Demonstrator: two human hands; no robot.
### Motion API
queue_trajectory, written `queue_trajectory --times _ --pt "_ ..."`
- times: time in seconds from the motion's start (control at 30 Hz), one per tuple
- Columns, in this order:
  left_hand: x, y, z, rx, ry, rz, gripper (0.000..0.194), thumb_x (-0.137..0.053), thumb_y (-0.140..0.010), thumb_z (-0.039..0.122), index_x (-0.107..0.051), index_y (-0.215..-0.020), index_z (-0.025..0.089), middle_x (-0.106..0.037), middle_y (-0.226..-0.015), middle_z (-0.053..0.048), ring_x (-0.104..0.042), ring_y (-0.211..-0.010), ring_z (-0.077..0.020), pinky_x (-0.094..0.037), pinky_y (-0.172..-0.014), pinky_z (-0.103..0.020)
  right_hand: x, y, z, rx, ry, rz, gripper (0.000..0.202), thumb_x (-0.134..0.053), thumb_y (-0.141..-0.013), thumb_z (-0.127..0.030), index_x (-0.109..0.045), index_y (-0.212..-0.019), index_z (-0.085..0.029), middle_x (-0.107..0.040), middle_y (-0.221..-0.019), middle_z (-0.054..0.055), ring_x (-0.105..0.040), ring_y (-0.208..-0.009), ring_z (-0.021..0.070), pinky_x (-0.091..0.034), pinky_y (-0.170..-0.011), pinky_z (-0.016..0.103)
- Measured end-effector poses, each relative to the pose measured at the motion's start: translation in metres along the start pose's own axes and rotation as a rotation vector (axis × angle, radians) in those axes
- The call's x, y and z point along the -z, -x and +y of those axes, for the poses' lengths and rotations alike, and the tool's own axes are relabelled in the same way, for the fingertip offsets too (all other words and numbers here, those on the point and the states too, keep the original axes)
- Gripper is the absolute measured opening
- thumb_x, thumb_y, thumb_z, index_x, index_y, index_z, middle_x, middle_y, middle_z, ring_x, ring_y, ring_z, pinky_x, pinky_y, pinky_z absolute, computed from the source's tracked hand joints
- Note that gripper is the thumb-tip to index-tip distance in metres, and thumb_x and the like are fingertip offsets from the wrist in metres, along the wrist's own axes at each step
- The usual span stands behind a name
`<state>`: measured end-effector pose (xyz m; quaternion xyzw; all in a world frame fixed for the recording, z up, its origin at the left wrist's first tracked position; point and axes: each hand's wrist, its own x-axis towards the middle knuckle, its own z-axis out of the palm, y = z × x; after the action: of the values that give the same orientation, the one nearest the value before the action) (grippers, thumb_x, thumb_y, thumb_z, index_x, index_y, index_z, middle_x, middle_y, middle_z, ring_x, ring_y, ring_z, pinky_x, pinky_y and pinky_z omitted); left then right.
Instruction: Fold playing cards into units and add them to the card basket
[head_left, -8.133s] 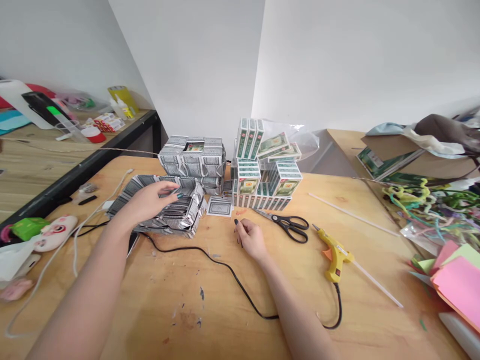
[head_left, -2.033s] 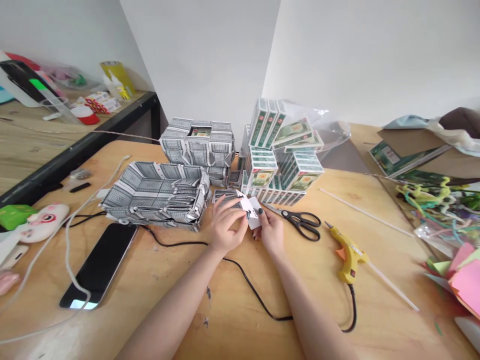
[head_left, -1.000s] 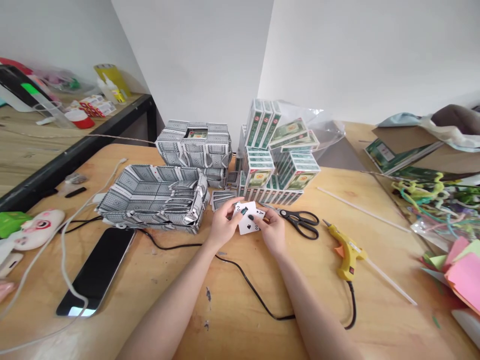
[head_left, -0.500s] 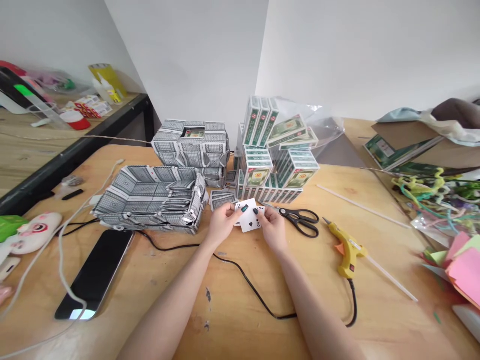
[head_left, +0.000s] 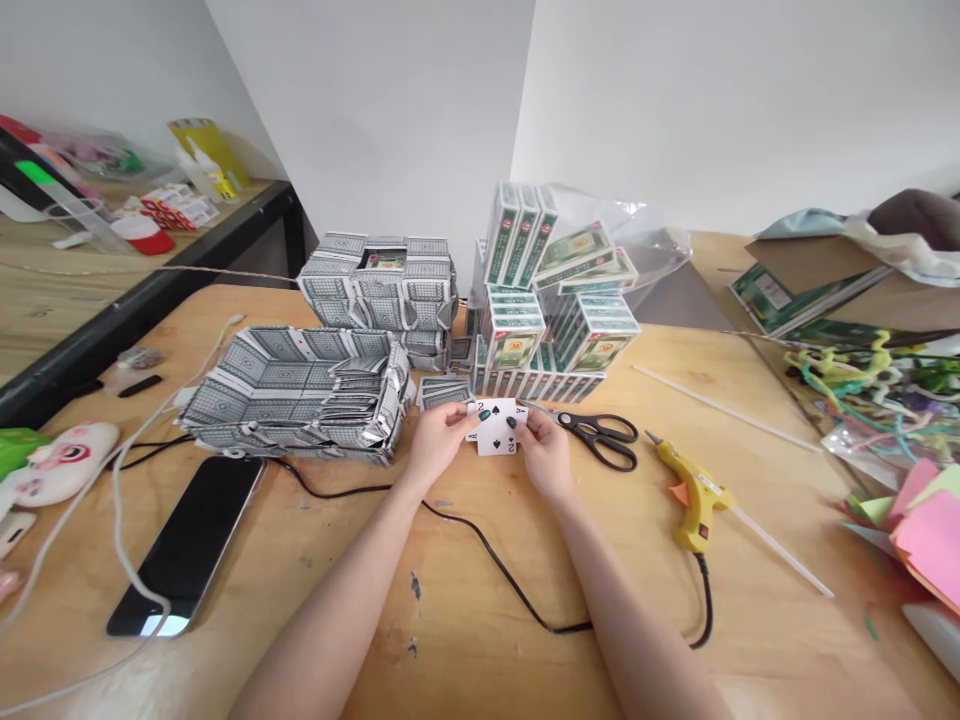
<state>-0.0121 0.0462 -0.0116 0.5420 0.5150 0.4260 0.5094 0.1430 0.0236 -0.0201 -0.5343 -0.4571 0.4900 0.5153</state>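
Observation:
Two overlapping playing cards [head_left: 496, 428], a two of spades over an ace, are held face up above the table. My left hand [head_left: 442, 437] pinches their left edge, thumb on the face. Along the right edge, my right hand [head_left: 546, 450] grips them the same way. Just behind the left hand lies a pile of face-down cards [head_left: 444, 391]. To the left stands an open box built of folded cards [head_left: 277, 372], with folded cards gathered in its right end. Black-handled scissors [head_left: 600, 436] lie close to the right hand, their blades partly hidden.
Stacked card packs [head_left: 517, 335] stand behind the hands, beside a second card-built box [head_left: 379, 290]. A yellow glue gun [head_left: 697, 490] with a glue stick lies right. A phone [head_left: 187, 545] and cables lie left; a black cord [head_left: 487, 545] runs beneath the forearms. Pipe cleaners [head_left: 862, 385] crowd the right edge.
The two cards have turned from tilted against each other to nearly square and overlapping. Both hands stay in almost the same place and keep their hold.

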Motion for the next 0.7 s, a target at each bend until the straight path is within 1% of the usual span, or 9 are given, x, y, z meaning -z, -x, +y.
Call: queue_trajectory --times 0.07,0.1,0.23,0.3,0.43,0.57,0.7 --pt "0.0005 -0.0005 -0.0023 0.011 0.049 -0.037 0.025 -0.06 -0.068 0.038 -0.063 -0.075 0.014 -0.065 -0.069 -0.003 -0.06 -0.065 -0.0152 -0.045 -0.06 -0.024 0.0001 0.0 -0.001 0.008 0.001 0.006 0.025 -0.055 -0.072 -0.039 -0.059 -0.086 -0.019 -0.066 -0.078 0.005 -0.059 -0.071 0.0207 -0.047 -0.064 0.031" --pt "0.001 -0.0007 -0.0033 0.017 0.051 -0.04 0.024 -0.06 -0.068 0.037 -0.063 -0.075 0.014 -0.066 -0.07 -0.004 -0.06 -0.065 -0.0151 -0.046 -0.06 -0.024 0.0003 -0.0001 -0.0011 0.012 0.012 0.007 0.024 -0.055 -0.072 -0.039 -0.059 -0.085 -0.019 -0.066 -0.077 0.004 -0.059 -0.071 0.0206 -0.047 -0.064 0.031" --pt "0.0026 -0.0007 -0.0028 0.053 0.037 -0.009 0.02 -0.062 -0.067 0.034 -0.061 -0.069 0.014 -0.064 -0.068 -0.002 -0.059 -0.063 -0.0135 -0.046 -0.056 -0.022 0.0018 -0.001 0.0013 0.016 0.061 -0.005 0.021 -0.055 -0.073 -0.038 -0.059 -0.078 -0.019 -0.066 -0.076 0.004 -0.058 -0.07 0.0197 -0.046 -0.065 0.031" --pt "0.0025 -0.0006 -0.0001 0.088 0.06 0.005 0.019 -0.064 -0.064 0.033 -0.059 -0.066 0.014 -0.063 -0.065 -0.001 -0.058 -0.061 -0.0127 -0.047 -0.053 -0.022 0.0022 -0.0014 0.0028 0.011 0.064 -0.012 0.021 -0.056 -0.072 -0.038 -0.059 -0.078 -0.018 -0.066 -0.076 0.004 -0.059 -0.07 0.02 -0.047 -0.066 0.031" --pt "0.0013 -0.0007 0.003 0.137 0.14 0.004 0.02 -0.065 -0.062 0.033 -0.057 -0.062 0.014 -0.059 -0.061 0.001 -0.057 -0.059 -0.0119 -0.05 -0.053 -0.023 0.0015 -0.0015 0.0019 0.004 0.05 -0.014 0.024 -0.057 -0.072 -0.038 -0.061 -0.084 -0.018 -0.066 -0.076 0.004 -0.06 -0.073 0.0212 -0.047 -0.067 0.032" --pt "0.0008 -0.0014 0.0021 0.162 0.2 -0.01 0.022 -0.067 -0.061 0.034 -0.057 -0.063 0.014 -0.059 -0.06 0.002 -0.058 -0.059 -0.0127 -0.053 -0.056 -0.027 0.001 -0.0007 -0.0033 -0.04 -0.038 -0.064 0.031 -0.06 -0.07 -0.038 -0.062 -0.093 -0.018 -0.068 -0.082 0.005 -0.062 -0.073 0.0217 -0.049 -0.066 0.033" --pt "0.0006 -0.0018 0.0022 0.187 0.234 -0.009 0.022 -0.068 -0.06 0.034 -0.059 -0.064 0.014 -0.062 -0.063 0.001 -0.06 -0.06 -0.0138 -0.054 -0.057 -0.029 0.0034 -0.0017 -0.0046 -0.089 -0.036 -0.103 0.031 -0.06 -0.069 -0.038 -0.064 -0.092 -0.017 -0.069 -0.081 0.006 -0.063 -0.069 0.0215 -0.049 -0.063 0.033"
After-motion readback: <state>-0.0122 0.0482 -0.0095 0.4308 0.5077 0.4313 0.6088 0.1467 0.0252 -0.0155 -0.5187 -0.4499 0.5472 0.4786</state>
